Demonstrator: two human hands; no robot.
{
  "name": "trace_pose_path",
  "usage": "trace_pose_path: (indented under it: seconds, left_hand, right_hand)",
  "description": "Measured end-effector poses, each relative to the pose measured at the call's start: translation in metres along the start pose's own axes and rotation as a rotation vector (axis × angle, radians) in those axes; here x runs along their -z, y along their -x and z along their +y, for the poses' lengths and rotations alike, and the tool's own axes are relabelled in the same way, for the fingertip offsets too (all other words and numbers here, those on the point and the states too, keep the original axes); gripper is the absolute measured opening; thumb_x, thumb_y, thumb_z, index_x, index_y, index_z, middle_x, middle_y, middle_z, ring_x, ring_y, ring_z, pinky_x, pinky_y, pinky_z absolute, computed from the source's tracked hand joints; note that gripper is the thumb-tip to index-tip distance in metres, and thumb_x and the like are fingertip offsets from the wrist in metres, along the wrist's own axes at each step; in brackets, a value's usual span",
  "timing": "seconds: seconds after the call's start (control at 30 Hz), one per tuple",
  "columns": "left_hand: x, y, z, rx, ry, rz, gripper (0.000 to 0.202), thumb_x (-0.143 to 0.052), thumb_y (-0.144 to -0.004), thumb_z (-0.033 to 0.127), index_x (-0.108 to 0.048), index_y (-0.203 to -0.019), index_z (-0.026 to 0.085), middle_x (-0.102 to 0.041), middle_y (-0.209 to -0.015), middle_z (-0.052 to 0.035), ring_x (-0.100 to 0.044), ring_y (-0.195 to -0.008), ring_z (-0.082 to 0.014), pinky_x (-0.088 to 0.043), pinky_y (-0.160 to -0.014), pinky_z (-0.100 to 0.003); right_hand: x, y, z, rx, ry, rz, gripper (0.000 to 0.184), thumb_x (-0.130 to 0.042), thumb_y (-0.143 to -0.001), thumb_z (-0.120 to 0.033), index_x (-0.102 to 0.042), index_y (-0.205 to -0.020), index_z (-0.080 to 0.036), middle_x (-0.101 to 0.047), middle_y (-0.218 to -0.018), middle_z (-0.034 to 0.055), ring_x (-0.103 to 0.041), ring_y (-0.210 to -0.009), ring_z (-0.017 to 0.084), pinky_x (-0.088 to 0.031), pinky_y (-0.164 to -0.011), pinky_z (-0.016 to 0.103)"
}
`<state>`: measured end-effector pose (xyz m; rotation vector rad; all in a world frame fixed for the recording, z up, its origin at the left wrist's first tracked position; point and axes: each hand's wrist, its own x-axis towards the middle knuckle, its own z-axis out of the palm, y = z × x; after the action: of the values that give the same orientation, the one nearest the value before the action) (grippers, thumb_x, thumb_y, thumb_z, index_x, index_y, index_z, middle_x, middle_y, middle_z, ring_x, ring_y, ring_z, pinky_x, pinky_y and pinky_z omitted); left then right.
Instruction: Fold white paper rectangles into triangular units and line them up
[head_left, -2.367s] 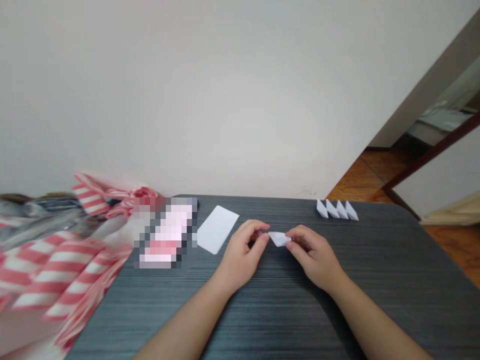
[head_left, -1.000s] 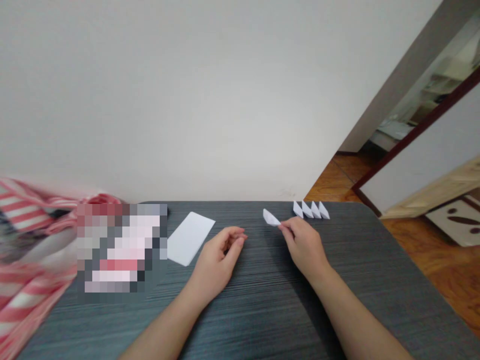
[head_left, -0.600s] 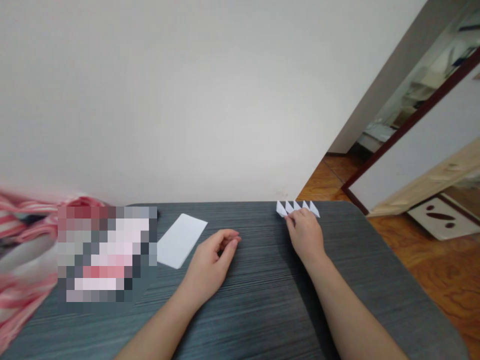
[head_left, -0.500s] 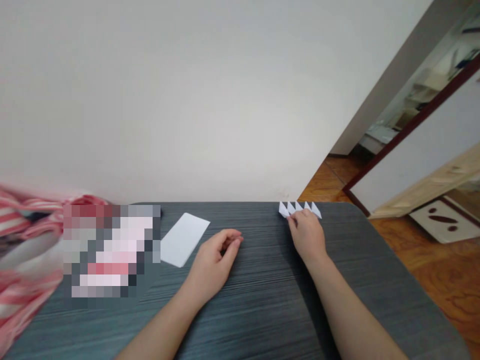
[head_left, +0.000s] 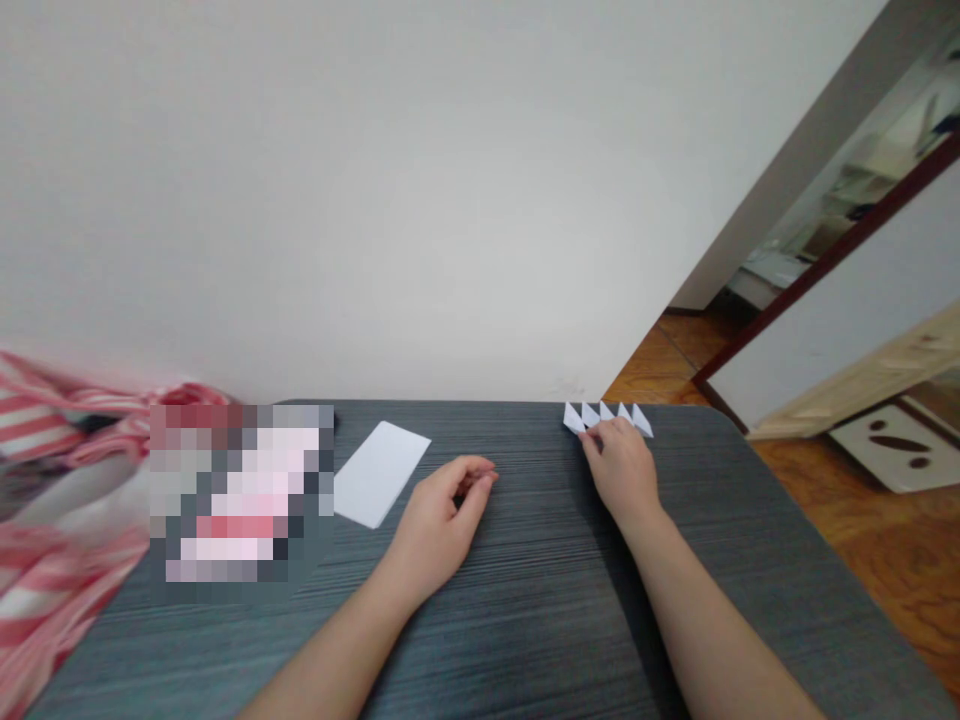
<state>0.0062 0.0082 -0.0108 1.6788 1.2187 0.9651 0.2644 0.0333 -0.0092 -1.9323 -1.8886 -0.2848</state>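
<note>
My right hand (head_left: 621,472) is at the table's far edge, with thumb and fingers closed on the left end of a row of several small folded white paper pieces (head_left: 609,419). The pieces stand side by side, with their points toward me and partly hidden by my fingers. My left hand (head_left: 439,512) rests on the table with curled fingers and holds nothing. Nearest to it, a flat white rectangle of paper (head_left: 381,474) lies angled on the table.
The dark grey wood-grain table (head_left: 525,630) ends at a white wall. A pixelated object (head_left: 240,495) stands left of the paper, and red-and-white striped fabric (head_left: 52,560) lies further left. Wooden floor (head_left: 877,560) and a doorway lie to the right.
The folded piece once held between both hands has gone from my left hand. My right hand carried it to the far edge, and the row now looks one piece longer.
</note>
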Motion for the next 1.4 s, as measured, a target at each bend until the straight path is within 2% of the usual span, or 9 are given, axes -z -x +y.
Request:
trace_pose_path:
  seconds: [0.37,0.63,0.97,1.4]
  left_hand:
    - [-0.0014,-0.0001,-0.0012,-0.009,0.003,0.011,0.022,-0.053,-0.091,0.035,-0.065,-0.104,0.02,-0.074,-0.1,-0.0064,-0.07,-0.093,-0.0221,-0.055,-0.082,-0.034]
    - [-0.0011,-0.0002,-0.004,-0.007,0.011,0.008,0.023,-0.053,-0.092,0.035,-0.064,-0.105,0.02,-0.074,-0.102,-0.007,-0.07,-0.093,-0.0224,-0.054,-0.083,-0.035]
    - [-0.0009,-0.0002,-0.0036,-0.01,0.004,0.008,0.023,-0.052,-0.092,0.035,-0.063,-0.105,0.02,-0.074,-0.101,-0.0066,-0.069,-0.093,-0.0218,-0.054,-0.084,-0.035]
    - [-0.0004,-0.0002,-0.0038,-0.013,0.0,0.009,0.023,-0.052,-0.092,0.036,-0.064,-0.104,0.02,-0.074,-0.101,-0.0067,-0.069,-0.093,-0.022,-0.054,-0.083,-0.035]
  right_hand:
    - [0.0,-0.0006,0.0014,-0.019,-0.056,-0.02,0.018,-0.058,-0.091,-0.032,-0.068,-0.084,-0.019,-0.063,-0.087,0.0079,-0.059,-0.084,0.024,-0.045,-0.073,0.033]
    - [-0.001,-0.0008,0.0001,0.029,-0.09,-0.003,0.02,-0.057,-0.091,-0.029,-0.068,-0.103,-0.018,-0.066,-0.096,0.0108,-0.06,-0.092,0.026,-0.047,-0.078,0.035]
    - [-0.0043,-0.0001,0.0012,0.084,-0.095,-0.026,0.019,-0.053,-0.094,-0.026,-0.071,-0.092,-0.019,-0.07,-0.091,0.0093,-0.06,-0.093,0.025,-0.045,-0.082,0.035]
    - [-0.0085,-0.0022,0.003,0.091,-0.1,-0.014,0.022,-0.05,-0.094,-0.024,-0.07,-0.09,-0.018,-0.071,-0.09,0.0096,-0.062,-0.086,0.024,-0.045,-0.081,0.035]
